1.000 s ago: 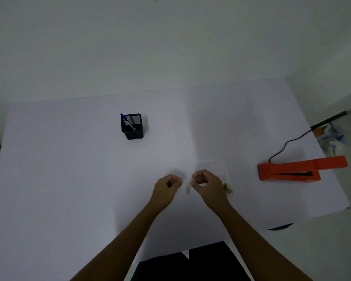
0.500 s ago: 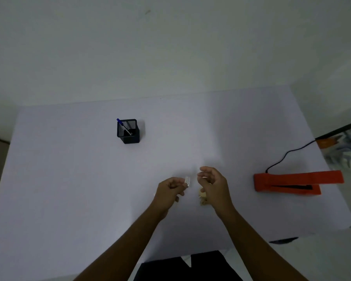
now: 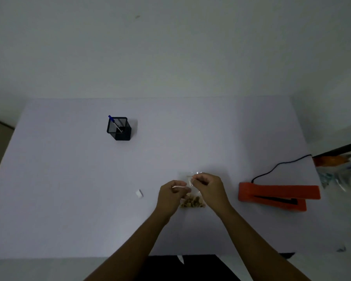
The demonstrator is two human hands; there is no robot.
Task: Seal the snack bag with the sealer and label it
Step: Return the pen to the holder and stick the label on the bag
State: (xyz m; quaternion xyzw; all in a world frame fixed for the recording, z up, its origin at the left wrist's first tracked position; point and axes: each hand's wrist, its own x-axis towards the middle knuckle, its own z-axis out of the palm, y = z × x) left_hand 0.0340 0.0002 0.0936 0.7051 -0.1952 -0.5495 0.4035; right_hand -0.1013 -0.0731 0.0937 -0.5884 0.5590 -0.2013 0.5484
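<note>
Label going onto the snack bag, near edge of the worktop (image 3: 69, 220).

Your left hand (image 3: 171, 194) and right hand (image 3: 209, 186) pinch a small label (image 3: 189, 181) over the bag (image 3: 193, 200), sealer (image 3: 278, 194) at 3 o'clock. Thin, slippery film: grip its edge, not the crumbly snacks.

Two hands working a small label over a clear snack bag on a white table.

The left hand (image 3: 173, 192) and right hand (image 3: 208, 185) pinch a small white label (image 3: 188, 182) between their fingertips above the snack bag (image 3: 193, 200), whose brown contents lie between the wrists. A white scrap (image 3: 139, 193) lies left of them, the orange sealer (image 3: 278, 194) with its black cord (image 3: 276, 166) to the right, and a black mesh pen holder (image 3: 119, 128) with a blue pen (image 3: 114, 123) farther back.
</note>
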